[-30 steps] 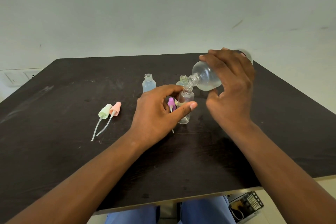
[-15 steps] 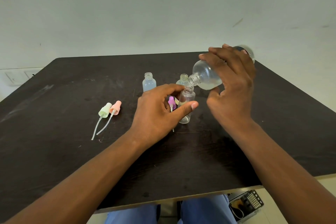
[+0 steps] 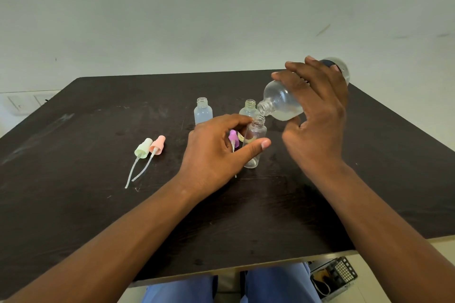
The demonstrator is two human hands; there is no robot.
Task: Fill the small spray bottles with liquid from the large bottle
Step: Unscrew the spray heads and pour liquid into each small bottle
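Left hand [image 3: 216, 152] grips small bottle [image 3: 254, 145] mid-table so it won't tip. Right hand [image 3: 317, 115] holds big bottle [image 3: 280, 103] tilted, mouth just over its neck, to pour.

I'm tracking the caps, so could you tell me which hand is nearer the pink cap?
Left. The left hand lies just right of the pink cap; the right hand is far across.

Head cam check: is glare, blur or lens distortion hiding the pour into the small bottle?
Head view: light is soft and even, with no harsh glare on the large bottle and only faint sheen on the table; the clear small bottle is sharp but low-contrast against the dark top; wide-angle distortion bows the table edges; any liquid stream is too faint to see.
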